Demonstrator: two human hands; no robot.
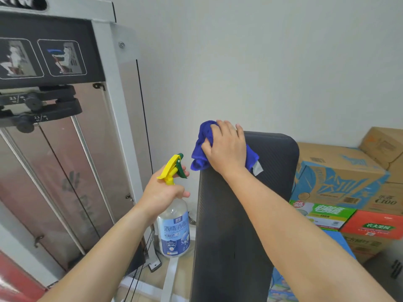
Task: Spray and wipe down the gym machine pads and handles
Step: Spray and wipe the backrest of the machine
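Our right grip point(226, 147) presses a bunched blue cloth point(201, 149) against the top left corner of the gym machine's back pad point(239, 214). The fingers curl over the soft, crumpled fabric and the thumb tucks into its folds. A small grey tag hangs from the cloth's right side. The pad is a tall, dark slab with rounded corners and a fine ribbed texture, standing upright in front of us.

Our left grip point(163, 190) wraps closed around the neck of a spray bottle point(174, 232), held upright just left of the pad and apart from it. The fingers curl round the front below the yellow plastic trigger point(171, 168). The green nozzle points towards the cloth. The bottle is clear, rounded plastic with a blue and white label.

To the left rises the machine frame point(122, 105), made of pale painted metal posts. Behind its clear shield we see black weight plates and thin steel guide rods. Printed cardboard boxes point(340, 177) are stacked at the right, against a plain white wall point(261, 62).
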